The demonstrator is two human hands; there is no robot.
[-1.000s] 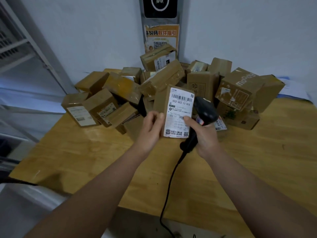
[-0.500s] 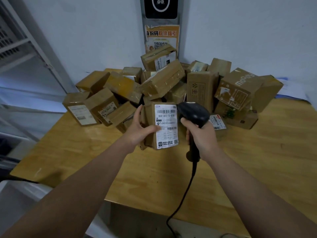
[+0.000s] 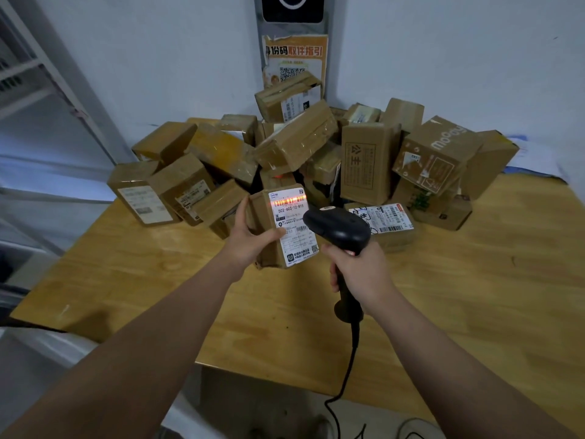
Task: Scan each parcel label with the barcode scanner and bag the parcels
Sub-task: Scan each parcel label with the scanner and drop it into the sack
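My left hand (image 3: 250, 240) grips a small brown cardboard parcel (image 3: 269, 223) upright above the table, its white label (image 3: 294, 226) turned toward me. A red scan line glows across the barcode at the label's top. My right hand (image 3: 357, 274) holds the handle of a black barcode scanner (image 3: 337, 228), whose head points at the label from just to the right. The scanner's black cable (image 3: 348, 365) drops over the table's front edge.
A pile of several brown parcels (image 3: 316, 147) covers the back of the wooden table (image 3: 474, 296), against a white wall. One labelled parcel (image 3: 384, 220) lies flat just right of the scanner. A metal shelf frame (image 3: 41, 77) stands at the left.
The parcel dropped lower and turned a little to face the scanner. My right hand brought the scanner's head round to aim at the label, and the red scan line now lights the barcode.
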